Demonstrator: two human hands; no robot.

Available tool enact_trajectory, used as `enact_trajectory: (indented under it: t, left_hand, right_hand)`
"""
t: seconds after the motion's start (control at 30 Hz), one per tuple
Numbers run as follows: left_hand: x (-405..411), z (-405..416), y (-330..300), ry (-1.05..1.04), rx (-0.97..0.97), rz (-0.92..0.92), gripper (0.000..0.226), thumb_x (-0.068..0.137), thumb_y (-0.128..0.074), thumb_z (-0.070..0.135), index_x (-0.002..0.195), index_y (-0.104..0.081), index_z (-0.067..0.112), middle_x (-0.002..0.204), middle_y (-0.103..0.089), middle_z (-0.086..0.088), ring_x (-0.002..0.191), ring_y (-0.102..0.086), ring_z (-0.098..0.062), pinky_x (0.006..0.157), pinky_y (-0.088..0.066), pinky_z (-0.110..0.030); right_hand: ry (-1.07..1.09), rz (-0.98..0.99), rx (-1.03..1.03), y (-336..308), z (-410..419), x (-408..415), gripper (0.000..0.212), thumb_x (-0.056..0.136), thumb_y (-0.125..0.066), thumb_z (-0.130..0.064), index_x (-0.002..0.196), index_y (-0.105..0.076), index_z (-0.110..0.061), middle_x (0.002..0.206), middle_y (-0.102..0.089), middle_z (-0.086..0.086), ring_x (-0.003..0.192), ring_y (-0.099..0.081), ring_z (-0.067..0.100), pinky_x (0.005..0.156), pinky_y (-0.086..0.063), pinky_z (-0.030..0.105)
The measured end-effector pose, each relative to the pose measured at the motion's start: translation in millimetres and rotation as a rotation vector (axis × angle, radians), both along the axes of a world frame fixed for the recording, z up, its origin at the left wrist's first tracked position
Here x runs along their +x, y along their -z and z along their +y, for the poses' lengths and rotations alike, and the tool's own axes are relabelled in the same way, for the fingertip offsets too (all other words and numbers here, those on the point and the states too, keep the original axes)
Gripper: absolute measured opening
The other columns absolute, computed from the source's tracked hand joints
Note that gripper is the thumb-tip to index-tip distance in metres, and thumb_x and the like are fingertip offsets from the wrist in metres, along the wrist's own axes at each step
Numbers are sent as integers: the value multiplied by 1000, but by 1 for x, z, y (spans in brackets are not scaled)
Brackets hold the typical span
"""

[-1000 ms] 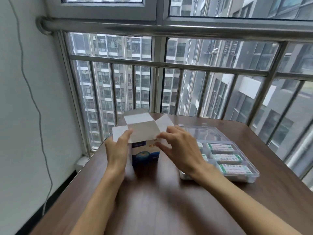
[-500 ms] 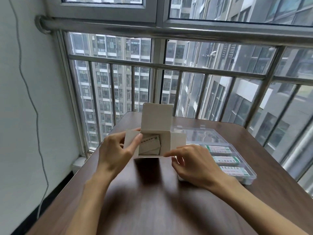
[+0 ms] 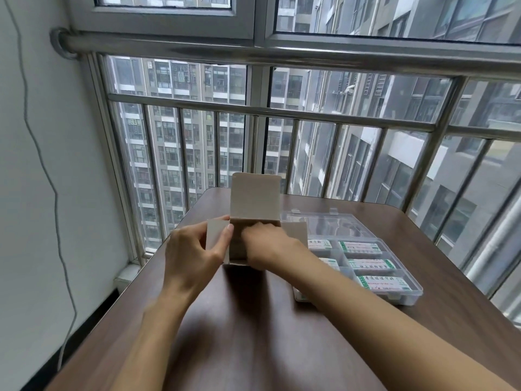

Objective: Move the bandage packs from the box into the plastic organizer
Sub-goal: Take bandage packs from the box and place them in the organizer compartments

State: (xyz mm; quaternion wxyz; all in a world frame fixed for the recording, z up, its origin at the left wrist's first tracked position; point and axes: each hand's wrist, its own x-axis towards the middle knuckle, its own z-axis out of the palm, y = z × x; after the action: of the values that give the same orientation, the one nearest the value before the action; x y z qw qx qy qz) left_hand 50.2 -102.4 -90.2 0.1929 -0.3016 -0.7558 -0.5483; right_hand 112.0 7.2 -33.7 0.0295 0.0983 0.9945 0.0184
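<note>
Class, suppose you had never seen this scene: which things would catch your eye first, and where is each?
First, the opened cardboard box at the table's middle, its lid flap standing up: the left hand grips its left side while the right hand reaches into its mouth. Next, the clear plastic organizer to its right, lid open, with green-and-white bandage packs in its compartments. Behind, a steel window railing faces tower blocks.

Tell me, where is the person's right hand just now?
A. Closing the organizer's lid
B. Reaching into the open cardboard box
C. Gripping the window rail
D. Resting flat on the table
B: the right hand has its fingers inside the open cardboard box, which the left hand steadies by a side flap.
</note>
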Motion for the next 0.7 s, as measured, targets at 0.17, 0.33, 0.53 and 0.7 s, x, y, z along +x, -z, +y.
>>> enact_trajectory:
  t: [0.17, 0.33, 0.53, 0.7]
  left_hand:
    - [-3, 3, 4, -24, 48, -18, 33, 79, -59, 46, 93, -77, 23, 65, -71, -4, 54, -65, -24, 52, -54, -39]
    - [1, 2, -2, -113, 87, -99, 34, 78, -56, 42, 97, -77, 22, 70, -73, -3, 64, -63, -24, 58, -45, -31]
    - [-6, -2, -10, 40, 355, -589, 15, 89, -63, 21, 81, -71, 11, 56, -55, 4, 52, -43, -9, 52, -34, -24]
    - [-5, -3, -8, -25, 350, -640, 22, 90, -59, 37, 90, -66, 16, 63, -49, 4, 63, -42, -15, 61, -34, -31]
  right_hand:
    - [-17, 147, 75, 5, -1, -3, 34, 87, -55, -9, 122, -55, -12, 123, -59, 10, 114, -55, 29, 89, -43, 32]
    - [-180, 365, 187, -2, 4, 10, 13, 85, -54, -9, 92, -64, -10, 96, -66, 10, 95, -56, 31, 63, -28, 32]
    - [-228, 712, -93, -5, 24, 31, 11, 92, -56, -14, 97, -65, -11, 91, -68, 5, 87, -58, 20, 71, -47, 30]
    - [65, 496, -1239, -11, 36, 57, 17, 91, -59, -18, 107, -64, -15, 93, -72, 3, 78, -65, 6, 65, -50, 15]
